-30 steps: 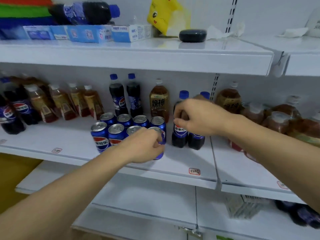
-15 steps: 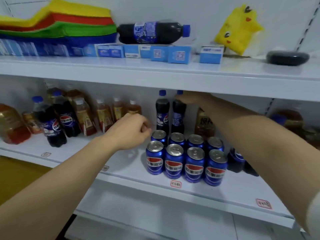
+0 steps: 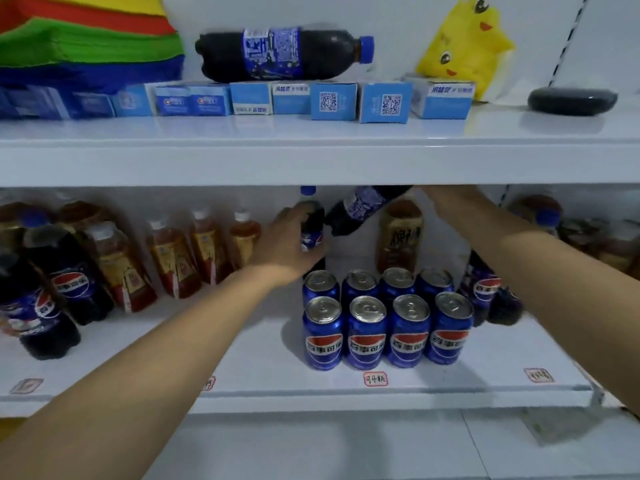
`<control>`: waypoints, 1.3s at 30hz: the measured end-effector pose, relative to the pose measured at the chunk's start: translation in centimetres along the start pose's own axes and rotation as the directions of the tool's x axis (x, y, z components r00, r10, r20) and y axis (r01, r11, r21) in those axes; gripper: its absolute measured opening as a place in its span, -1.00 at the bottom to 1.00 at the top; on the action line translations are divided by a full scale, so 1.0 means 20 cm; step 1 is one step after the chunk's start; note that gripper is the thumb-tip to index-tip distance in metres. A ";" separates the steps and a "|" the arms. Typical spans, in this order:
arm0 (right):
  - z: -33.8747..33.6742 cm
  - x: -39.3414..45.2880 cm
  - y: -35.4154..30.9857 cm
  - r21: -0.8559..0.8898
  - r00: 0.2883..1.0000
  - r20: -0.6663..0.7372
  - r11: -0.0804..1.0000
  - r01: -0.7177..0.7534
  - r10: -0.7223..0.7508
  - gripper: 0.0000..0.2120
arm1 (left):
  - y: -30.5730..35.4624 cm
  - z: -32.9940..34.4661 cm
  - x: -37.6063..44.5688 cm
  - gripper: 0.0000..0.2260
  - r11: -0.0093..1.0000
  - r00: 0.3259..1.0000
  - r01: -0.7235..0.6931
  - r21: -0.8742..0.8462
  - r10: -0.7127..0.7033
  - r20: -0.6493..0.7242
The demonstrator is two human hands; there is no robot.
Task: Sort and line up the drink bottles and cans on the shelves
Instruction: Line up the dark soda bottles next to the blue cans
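Behind two rows of blue cola cans [image 3: 388,323] on the middle shelf [image 3: 263,368], my left hand [image 3: 287,244] grips an upright cola bottle [image 3: 311,233] round its body. Right beside it, a second cola bottle [image 3: 360,209] is tilted with its base off the shelf and its top toward the upper right. My right hand [image 3: 446,199] holds it near the neck. The upper shelf's edge hides that hand's fingers and the cap. An amber tea bottle [image 3: 400,233] stands behind the tilted bottle.
More cola bottles [image 3: 52,289] and several tea bottles [image 3: 173,254] stand to the left, and cola bottles [image 3: 485,292] stand right of the cans. On the upper shelf [image 3: 311,161], a cola bottle [image 3: 284,53] lies on blue boxes [image 3: 332,100], near folded cloths [image 3: 86,39].
My left hand moved from above the cans to grip the upright cola bottle. My right hand tilted and lifted the neighbouring bottle, which stood upright before.
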State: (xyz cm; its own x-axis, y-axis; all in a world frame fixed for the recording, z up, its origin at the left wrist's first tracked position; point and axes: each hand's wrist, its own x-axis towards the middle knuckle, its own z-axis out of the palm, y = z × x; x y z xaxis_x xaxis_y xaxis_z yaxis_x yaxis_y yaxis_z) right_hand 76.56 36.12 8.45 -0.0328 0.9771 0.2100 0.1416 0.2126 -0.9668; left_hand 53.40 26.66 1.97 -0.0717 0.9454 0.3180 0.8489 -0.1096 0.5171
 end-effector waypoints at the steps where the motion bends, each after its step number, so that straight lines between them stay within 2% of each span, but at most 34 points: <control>1: -0.05 -0.04 -0.02 0.139 0.999 -0.016 0.990 -0.031 0.033 -0.91 | 0.03 0.03 0.02 -0.30 1.000 1.000 -0.016 -0.017 0.016 -0.013; 3: -0.12 -0.11 -0.04 0.364 0.996 -0.070 0.931 -0.023 0.051 -0.77 | 0.08 0.07 0.06 -0.14 0.998 0.998 -0.053 -0.013 0.053 -0.021; 4: -0.16 -0.13 -0.04 0.475 0.995 -0.079 0.880 -0.020 0.065 -0.74 | 0.09 0.07 0.08 -0.12 0.996 0.995 -0.092 0.002 0.092 -0.039; 6: -0.21 -0.18 -0.02 0.592 0.994 -0.061 0.805 -0.035 0.088 -0.69 | 0.12 0.06 0.08 -0.24 0.985 0.981 -0.172 0.010 0.172 -0.084; 8: -0.28 -0.24 0.02 0.585 0.995 -0.044 0.810 -0.048 0.091 -0.69 | 0.15 0.04 0.04 -0.37 0.975 0.970 -0.222 0.004 0.221 -0.099; 9: -0.31 -0.28 0.02 0.571 0.995 -0.046 0.819 -0.050 0.093 -0.74 | 0.17 0.05 0.01 -0.38 0.971 0.964 -0.239 0.009 0.239 -0.121; 11: -0.37 -0.35 0.05 0.521 0.992 -0.061 0.851 -0.063 0.111 -0.93 | 0.23 0.09 -0.08 -0.38 0.951 0.919 -0.309 0.023 0.305 -0.248; 12: -0.39 -0.38 0.06 0.483 0.987 -0.057 0.870 -0.105 0.151 -0.93 | 0.26 0.11 -0.12 -0.38 0.937 0.882 -0.346 0.040 0.340 -0.328; 14: -0.44 -0.41 0.10 0.431 0.961 -0.052 0.874 -0.225 0.273 -0.80 | 0.34 0.17 -0.18 -0.37 0.926 0.835 -0.372 0.065 0.365 -0.412; 17: -0.57 -0.42 0.12 0.442 0.940 -0.105 0.862 -0.247 0.324 -0.78 | 0.46 0.23 -0.24 -0.36 0.911 0.848 -0.412 0.019 0.391 -0.357; 20: -0.74 -0.40 0.11 0.443 0.943 -0.213 0.885 -0.142 0.257 -0.75 | 0.63 0.29 -0.30 -0.40 0.921 0.920 -0.368 -0.126 0.341 -0.191; 23: -0.91 -0.40 0.11 0.384 0.963 -0.247 0.923 -0.008 0.111 -0.91 | 0.82 0.38 -0.31 -0.47 0.927 0.968 -0.214 -0.309 0.243 0.058; 25: -1.02 -0.39 0.12 0.327 0.970 -0.242 0.944 0.046 0.037 -0.67 | 0.93 0.49 -0.31 -0.54 0.907 0.941 -0.140 -0.398 0.247 0.232; 26: -1.07 -0.38 0.13 0.304 0.970 -0.243 0.951 0.065 0.011 -0.64 | 0.99 0.55 -0.32 -0.55 0.891 0.930 -0.110 -0.441 0.250 0.271; 27: -1.12 -0.37 0.13 0.283 0.975 -0.222 0.957 0.060 0.005 -0.68 | 1.04 0.63 -0.33 -0.54 0.871 0.932 -0.086 -0.483 0.241 0.270; 29: -1.21 -0.32 0.16 0.193 0.982 -0.190 0.981 0.031 0.006 -0.88 | 1.12 0.80 -0.36 -0.46 0.844 0.965 -0.041 -0.535 0.173 0.198; 31: -1.30 -0.27 0.20 -0.143 0.993 -0.118 0.989 -0.025 0.008 -0.58 | 1.17 1.00 -0.40 -0.36 0.838 0.991 -0.002 -0.546 0.074 0.109; 32: -1.33 -0.25 0.21 -0.309 0.997 -0.072 0.951 -0.008 -0.015 -0.54 | 1.20 1.10 -0.42 -0.31 0.832 0.997 0.023 -0.555 0.022 0.074; 34: -1.35 -0.22 0.23 -0.505 0.990 0.064 0.852 0.138 -0.123 -0.59 | 1.23 1.27 -0.46 -0.30 0.787 0.997 0.067 -0.614 -0.068 0.021; 36: -1.33 -0.20 0.22 -0.539 0.952 0.209 0.786 0.303 -0.223 -0.66 | 1.25 1.41 -0.48 -0.31 0.752 0.988 0.069 -0.655 -0.142 -0.059; 39: -1.28 -0.16 0.23 -0.555 0.863 0.424 0.674 0.488 -0.275 -0.75 | 1.25 1.54 -0.50 -0.34 0.750 0.958 0.103 -0.653 -0.252 -0.139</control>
State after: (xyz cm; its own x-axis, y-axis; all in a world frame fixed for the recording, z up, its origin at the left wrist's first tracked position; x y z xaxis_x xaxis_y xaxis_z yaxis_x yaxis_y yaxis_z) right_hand 102.65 34.06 7.05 -0.4865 0.7838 0.3860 0.6286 0.6208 -0.4684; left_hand 91.38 24.00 -12.73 -0.3557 0.8903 0.2845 0.2877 -0.1853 0.9396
